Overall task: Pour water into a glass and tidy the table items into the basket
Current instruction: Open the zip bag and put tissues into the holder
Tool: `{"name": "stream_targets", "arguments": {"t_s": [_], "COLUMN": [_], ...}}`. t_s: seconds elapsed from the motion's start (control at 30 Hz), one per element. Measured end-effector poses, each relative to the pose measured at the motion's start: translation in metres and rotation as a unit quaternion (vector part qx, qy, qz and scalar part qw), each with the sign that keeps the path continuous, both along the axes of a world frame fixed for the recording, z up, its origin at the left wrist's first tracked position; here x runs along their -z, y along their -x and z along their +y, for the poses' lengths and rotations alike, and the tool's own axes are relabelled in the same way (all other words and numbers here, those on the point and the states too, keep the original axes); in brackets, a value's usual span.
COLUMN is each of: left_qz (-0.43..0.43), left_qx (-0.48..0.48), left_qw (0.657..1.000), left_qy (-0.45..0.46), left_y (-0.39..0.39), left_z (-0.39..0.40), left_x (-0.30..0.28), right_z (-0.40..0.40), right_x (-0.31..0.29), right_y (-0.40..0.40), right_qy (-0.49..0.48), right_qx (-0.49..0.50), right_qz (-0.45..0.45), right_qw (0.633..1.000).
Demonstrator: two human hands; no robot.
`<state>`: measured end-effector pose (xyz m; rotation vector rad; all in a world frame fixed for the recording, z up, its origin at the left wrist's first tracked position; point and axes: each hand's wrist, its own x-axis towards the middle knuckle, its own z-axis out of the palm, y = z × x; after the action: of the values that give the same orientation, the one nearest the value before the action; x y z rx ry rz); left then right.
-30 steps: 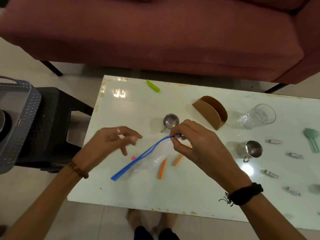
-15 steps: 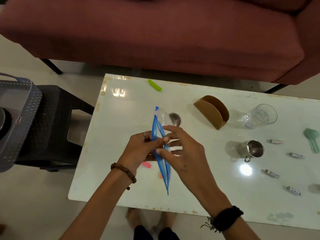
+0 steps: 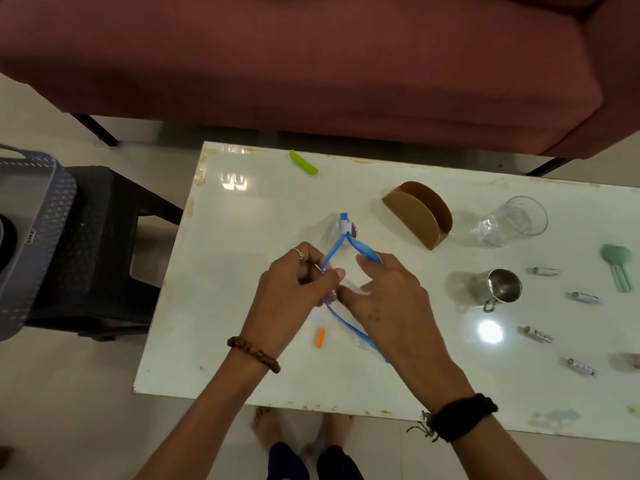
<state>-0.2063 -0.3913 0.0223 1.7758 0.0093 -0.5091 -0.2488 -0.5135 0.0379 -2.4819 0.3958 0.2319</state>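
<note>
Blue-zippered bag pinched apart by both hands' curled fingers.

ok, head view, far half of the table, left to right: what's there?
Green clip → zip bag slider → brown holder → glass → mint green tool.

No legible text appears. The small white labelled tubes right of the steel cup bear markings too small to read.

White table bears a green clip; brown holder; glass; steel cup; perhaps small tubes.
</note>
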Motion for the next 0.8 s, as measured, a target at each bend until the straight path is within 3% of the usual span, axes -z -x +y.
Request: {"name": "stream_targets", "arguments": {"t_s": [0.13,0.23,0.3,0.37,0.43,0.5,0.6,0.7,0.73,0.8], "left_qz": [-0.009,-0.001,0.073,0.229,0.385,0.411,0.345,0.293,0.274,0.244], "left_qx": [0.027,-0.128,-0.257,-0.286,-0.208,-0.138,-0.139,-0.152,-0.158,-0.156], "left_qw": [0.995,0.979,0.955,0.923,0.862,0.807,0.847,0.891,0.903,0.922], "left_qy": [0.094,0.156,0.126,0.118,0.256,0.4,0.38,0.312,0.29,0.256], "left_y": [-0.002,0.0,0.006,0.012,0.017,0.018,0.002,-0.023,-0.031,-0.044], "left_z": [0.007,0.023,0.029,0.026,0.017,0.006,0.0,0.011,0.018,0.036], "left_x": [-0.002,0.025,0.056,0.082,0.1,0.109,0.117,0.117,0.117,0.116], "right_z": [-0.01,-0.019,-0.022,-0.028,-0.035,-0.042,-0.049,-0.054,-0.052,-0.043], "right_x": [0.008,0.008,0.005,0.003,0.002,0.006,0.014,0.024,0.028,0.033], "right_y": [-0.006,-0.006,-0.003,0.001,0.006,0.011,0.012,0.007,0.005,0.003], "right_qy": [-0.062,-0.201,-0.343,-0.497,-0.573,-0.586,-0.546,-0.338,-0.255,-0.185], "right_qx": [0.021,0.061,0.103,0.157,0.174,0.198,0.214,0.142,0.12,0.109], "right_qz": [0.049,0.083,0.093,0.08,0.06,0.044,0.02,0.085,0.105,0.088], "right_qw": [0.997,0.974,0.929,0.85,0.799,0.784,0.81,0.927,0.954,0.973]}}
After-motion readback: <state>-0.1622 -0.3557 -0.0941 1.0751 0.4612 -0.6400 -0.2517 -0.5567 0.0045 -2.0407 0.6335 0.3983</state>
